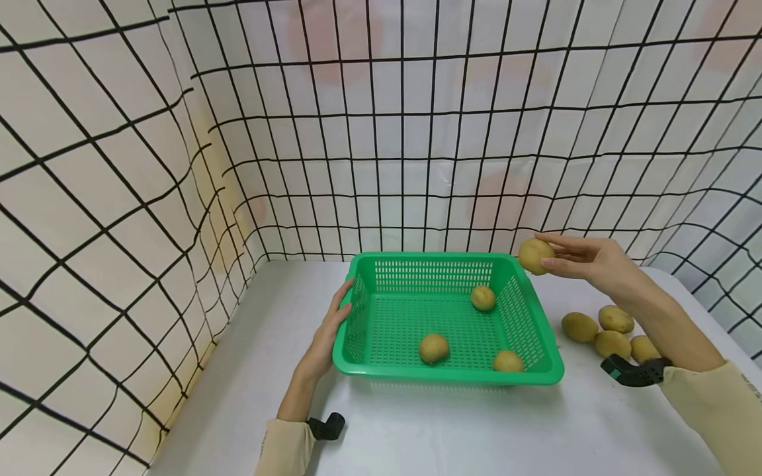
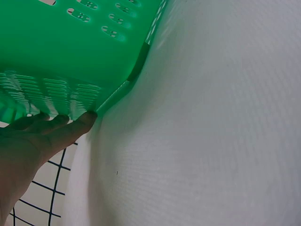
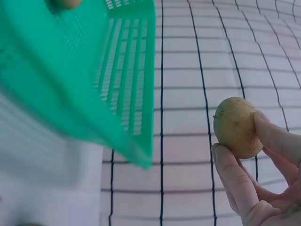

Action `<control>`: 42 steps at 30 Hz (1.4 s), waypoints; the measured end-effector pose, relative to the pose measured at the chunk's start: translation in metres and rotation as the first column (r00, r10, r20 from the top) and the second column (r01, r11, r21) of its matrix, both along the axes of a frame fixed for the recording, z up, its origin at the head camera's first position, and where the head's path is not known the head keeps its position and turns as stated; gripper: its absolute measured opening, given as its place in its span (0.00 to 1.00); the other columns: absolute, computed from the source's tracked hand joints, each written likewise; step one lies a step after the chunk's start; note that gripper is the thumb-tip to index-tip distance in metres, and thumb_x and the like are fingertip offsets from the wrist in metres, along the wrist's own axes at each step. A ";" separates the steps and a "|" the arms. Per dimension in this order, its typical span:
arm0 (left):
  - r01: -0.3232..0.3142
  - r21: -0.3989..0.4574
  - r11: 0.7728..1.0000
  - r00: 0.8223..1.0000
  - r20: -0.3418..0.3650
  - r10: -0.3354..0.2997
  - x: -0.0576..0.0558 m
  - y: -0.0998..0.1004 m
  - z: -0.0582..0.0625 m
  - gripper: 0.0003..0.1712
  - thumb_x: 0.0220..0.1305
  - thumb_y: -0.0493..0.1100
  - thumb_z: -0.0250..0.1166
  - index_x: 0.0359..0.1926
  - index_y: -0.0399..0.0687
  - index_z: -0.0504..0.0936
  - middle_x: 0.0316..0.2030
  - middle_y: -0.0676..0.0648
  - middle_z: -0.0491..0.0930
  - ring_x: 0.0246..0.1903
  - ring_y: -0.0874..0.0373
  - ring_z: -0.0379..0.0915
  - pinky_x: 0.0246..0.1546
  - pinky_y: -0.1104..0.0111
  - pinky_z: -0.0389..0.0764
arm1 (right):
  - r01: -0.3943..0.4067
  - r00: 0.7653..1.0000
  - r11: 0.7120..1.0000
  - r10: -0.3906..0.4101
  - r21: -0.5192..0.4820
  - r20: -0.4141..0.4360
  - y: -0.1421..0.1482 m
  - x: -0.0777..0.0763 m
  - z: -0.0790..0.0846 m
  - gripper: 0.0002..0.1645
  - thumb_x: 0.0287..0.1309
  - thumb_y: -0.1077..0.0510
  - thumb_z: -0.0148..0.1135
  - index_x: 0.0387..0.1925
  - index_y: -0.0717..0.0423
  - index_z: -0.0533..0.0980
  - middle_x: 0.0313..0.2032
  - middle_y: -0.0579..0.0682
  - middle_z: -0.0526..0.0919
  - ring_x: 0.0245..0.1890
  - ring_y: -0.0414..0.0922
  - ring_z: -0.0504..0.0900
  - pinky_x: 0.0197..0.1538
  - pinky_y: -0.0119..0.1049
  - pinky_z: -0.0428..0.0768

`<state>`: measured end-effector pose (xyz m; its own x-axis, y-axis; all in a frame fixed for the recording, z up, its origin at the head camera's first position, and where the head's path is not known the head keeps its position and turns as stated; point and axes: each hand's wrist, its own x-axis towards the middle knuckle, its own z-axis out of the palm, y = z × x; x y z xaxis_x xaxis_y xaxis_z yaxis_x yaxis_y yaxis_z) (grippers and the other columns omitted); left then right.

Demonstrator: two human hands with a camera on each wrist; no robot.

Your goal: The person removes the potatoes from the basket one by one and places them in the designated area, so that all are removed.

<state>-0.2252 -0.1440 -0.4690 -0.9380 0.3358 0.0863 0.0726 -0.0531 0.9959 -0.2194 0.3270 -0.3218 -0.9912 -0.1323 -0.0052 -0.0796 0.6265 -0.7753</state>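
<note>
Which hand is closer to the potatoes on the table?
Right. The right hand holds another potato near the potatoes on the table; the left hand touches the left side of the green basket.

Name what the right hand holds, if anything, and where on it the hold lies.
The right hand holds a potato, pinched by its sides between thumb and fingers.

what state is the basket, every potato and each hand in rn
Basket: right way up on the table
Held potato: unpeeled, raised clear of the basket
Basket potatoes: three, unpeeled, lying apart
Loose potatoes: four visible, clustered on the table, unpeeled
Left hand: touching the basket's left side
Right hand: pinching the held potato
</note>
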 end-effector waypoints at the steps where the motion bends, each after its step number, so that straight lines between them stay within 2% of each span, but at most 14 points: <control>1: -0.002 -0.003 1.000 1.000 -0.002 0.002 0.000 0.000 0.000 0.31 0.83 0.56 0.39 0.82 0.74 0.45 0.83 0.52 0.38 0.82 0.44 0.34 0.76 0.35 0.43 | 0.011 1.000 1.000 -0.011 0.005 0.008 0.005 0.002 -0.002 0.38 0.69 0.39 0.64 0.77 0.34 0.66 0.54 0.21 0.79 0.52 0.23 0.76 0.63 0.58 0.74; 9: -0.011 -0.007 1.000 1.000 -0.005 0.011 0.002 -0.004 -0.002 0.31 0.83 0.56 0.39 0.81 0.75 0.45 0.83 0.52 0.39 0.81 0.44 0.36 0.76 0.36 0.44 | 0.050 0.998 0.999 -0.050 -0.008 0.035 0.036 0.016 -0.019 0.39 0.70 0.41 0.63 0.78 0.37 0.63 0.49 0.13 0.75 0.49 0.18 0.71 0.64 0.73 0.65; 11: -0.013 -0.009 1.000 1.000 -0.006 0.013 0.002 -0.004 -0.002 0.31 0.83 0.56 0.38 0.81 0.75 0.45 0.83 0.52 0.39 0.81 0.44 0.37 0.76 0.36 0.45 | 0.058 0.997 0.998 -0.057 -0.013 0.042 0.044 0.019 -0.024 0.39 0.71 0.42 0.63 0.78 0.38 0.63 0.49 0.12 0.75 0.48 0.17 0.73 0.64 0.75 0.63; 14: -0.019 -0.013 1.000 1.000 -0.007 0.019 0.003 -0.004 -0.003 0.31 0.83 0.57 0.39 0.81 0.75 0.46 0.83 0.53 0.39 0.81 0.44 0.37 0.76 0.37 0.45 | 0.070 0.996 0.998 -0.069 -0.011 0.063 0.054 0.024 -0.032 0.40 0.71 0.42 0.63 0.79 0.38 0.62 0.48 0.11 0.73 0.47 0.17 0.72 0.62 0.79 0.60; 24: -0.031 -0.008 0.999 1.000 -0.001 0.031 0.002 -0.003 -0.003 0.31 0.83 0.56 0.38 0.82 0.74 0.45 0.83 0.52 0.38 0.81 0.44 0.35 0.76 0.36 0.43 | 0.107 0.994 0.993 -0.108 0.042 0.028 0.082 0.037 -0.054 0.39 0.72 0.44 0.62 0.79 0.41 0.62 0.46 0.08 0.72 0.46 0.17 0.70 0.57 0.66 0.67; 27: -0.028 -0.005 1.000 1.000 -0.003 0.028 0.002 -0.002 -0.002 0.31 0.83 0.56 0.39 0.81 0.75 0.46 0.83 0.53 0.39 0.81 0.45 0.35 0.76 0.37 0.43 | 0.139 0.990 0.989 -0.141 0.053 0.033 0.090 0.041 -0.060 0.39 0.71 0.43 0.63 0.79 0.39 0.62 0.43 0.07 0.71 0.43 0.19 0.71 0.56 0.67 0.67; 30: -0.021 -0.005 1.000 1.000 -0.007 0.021 0.002 -0.001 -0.002 0.31 0.83 0.56 0.39 0.82 0.74 0.45 0.83 0.52 0.38 0.81 0.45 0.35 0.76 0.37 0.43 | 0.156 0.986 0.987 -0.158 0.034 0.045 0.100 0.046 -0.066 0.39 0.72 0.43 0.63 0.79 0.37 0.61 0.42 0.06 0.71 0.42 0.17 0.74 0.56 0.73 0.65; 35: -0.019 -0.008 1.000 1.000 -0.006 0.019 0.001 -0.001 -0.001 0.31 0.83 0.56 0.38 0.82 0.74 0.45 0.83 0.52 0.37 0.81 0.44 0.35 0.76 0.37 0.44 | 0.172 0.984 0.984 -0.170 -0.039 0.051 0.116 0.054 -0.075 0.39 0.71 0.46 0.64 0.79 0.38 0.61 0.42 0.06 0.71 0.41 0.14 0.76 0.63 0.80 0.54; 36: -0.018 -0.009 1.000 1.000 -0.005 0.018 0.001 -0.001 -0.001 0.31 0.83 0.56 0.38 0.82 0.74 0.45 0.83 0.52 0.37 0.81 0.44 0.36 0.76 0.37 0.44 | 0.177 0.983 0.983 -0.175 -0.041 0.051 0.120 0.056 -0.077 0.39 0.72 0.47 0.63 0.79 0.39 0.61 0.42 0.05 0.71 0.42 0.14 0.75 0.71 0.73 0.55; 37: -0.019 -0.009 1.000 1.000 -0.003 0.019 0.001 -0.001 -0.001 0.31 0.83 0.56 0.38 0.82 0.74 0.45 0.83 0.52 0.37 0.81 0.44 0.36 0.76 0.38 0.45 | 0.177 0.983 0.983 -0.174 -0.051 0.055 0.123 0.057 -0.079 0.39 0.72 0.48 0.63 0.79 0.39 0.61 0.42 0.05 0.72 0.42 0.14 0.76 0.71 0.74 0.52; 38: -0.021 -0.010 1.000 1.000 -0.002 0.021 0.002 -0.001 -0.001 0.31 0.83 0.56 0.38 0.82 0.75 0.45 0.83 0.52 0.38 0.81 0.44 0.37 0.76 0.39 0.45 | 0.179 0.983 0.983 -0.177 -0.038 0.049 0.127 0.059 -0.081 0.39 0.72 0.48 0.63 0.79 0.39 0.61 0.43 0.05 0.71 0.41 0.13 0.76 0.74 0.64 0.59; 39: -0.019 -0.009 1.000 1.000 -0.002 0.019 0.002 -0.002 -0.001 0.31 0.83 0.56 0.38 0.82 0.74 0.45 0.83 0.52 0.38 0.80 0.44 0.37 0.76 0.39 0.46 | 0.183 0.982 0.983 -0.182 -0.023 0.043 0.131 0.061 -0.083 0.39 0.73 0.48 0.63 0.79 0.39 0.61 0.43 0.05 0.72 0.41 0.13 0.75 0.72 0.52 0.68; 40: -0.018 -0.009 1.000 1.000 -0.001 0.018 0.002 -0.002 -0.001 0.31 0.83 0.56 0.38 0.82 0.74 0.45 0.83 0.52 0.38 0.80 0.44 0.38 0.76 0.40 0.46 | 0.187 0.982 0.982 -0.186 -0.009 0.042 0.135 0.063 -0.085 0.38 0.73 0.49 0.63 0.79 0.38 0.61 0.43 0.05 0.72 0.41 0.14 0.75 0.65 0.42 0.74; 42: -0.017 -0.009 1.000 1.000 -0.001 0.017 0.001 -0.002 -0.002 0.31 0.83 0.56 0.38 0.82 0.74 0.45 0.83 0.52 0.38 0.80 0.44 0.38 0.75 0.40 0.47 | 0.199 0.978 0.980 -0.200 0.020 0.050 0.143 0.067 -0.089 0.39 0.73 0.48 0.63 0.79 0.36 0.60 0.42 0.06 0.71 0.40 0.15 0.75 0.48 0.26 0.79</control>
